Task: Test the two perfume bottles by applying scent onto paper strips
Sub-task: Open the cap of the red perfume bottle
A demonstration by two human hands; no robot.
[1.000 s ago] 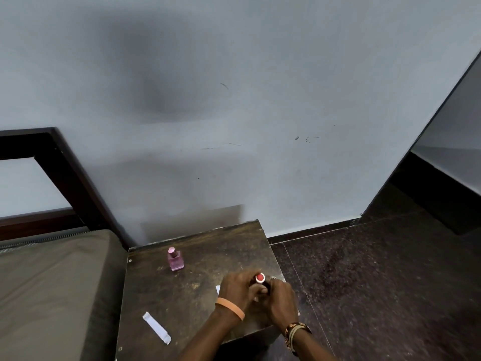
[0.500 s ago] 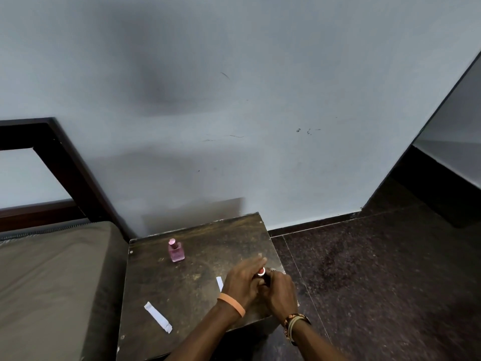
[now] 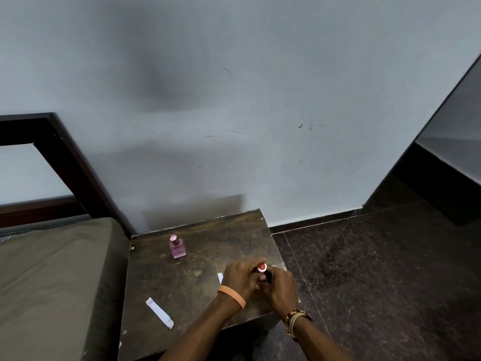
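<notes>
Both bare forearms come in from 6 o'clock and meet. The left grip (image 3: 240,278), with an orange band (image 3: 231,296) on its wrist, points to 1 o'clock and curls its fingers round the top of a small bottle (image 3: 262,268). The right grip (image 3: 279,290), with bracelets (image 3: 296,319) on its wrist, points to 11 o'clock and holds this bottle lower down.

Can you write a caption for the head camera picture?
Left hand and right hand hold a red-topped bottle at a dark table.

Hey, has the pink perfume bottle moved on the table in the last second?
No. The pink bottle keeps its spot near the back-left corner of the table; only the camera view shifted.
</notes>
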